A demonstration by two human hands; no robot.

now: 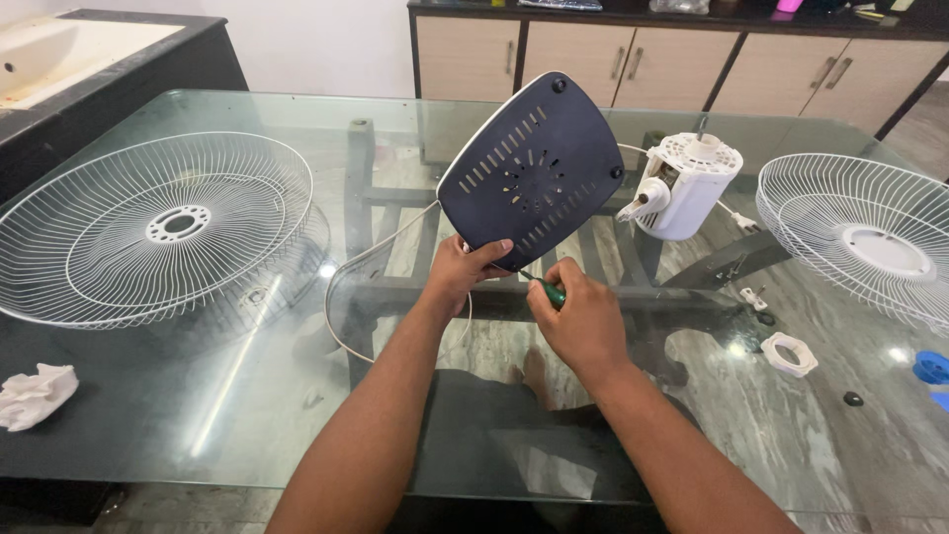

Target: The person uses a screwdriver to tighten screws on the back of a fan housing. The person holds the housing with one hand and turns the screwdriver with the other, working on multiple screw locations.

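Glass table [247, 396] carries fan parts. Above its middle, the left hand [465, 272] grips the tilted dark fan base [534, 168] by its lower edge; the right hand [578, 316] closes around a green-handled screwdriver [550, 291]. Steadying the base and keeping the driver square should help. Its tip and the screw stay hidden.

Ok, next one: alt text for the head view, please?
A person's left hand tilts up a dark blue vented fan base over a glass table, while the right hand works a green-handled screwdriver at its lower edge. Two white wire fan guards and a white motor housing lie around.
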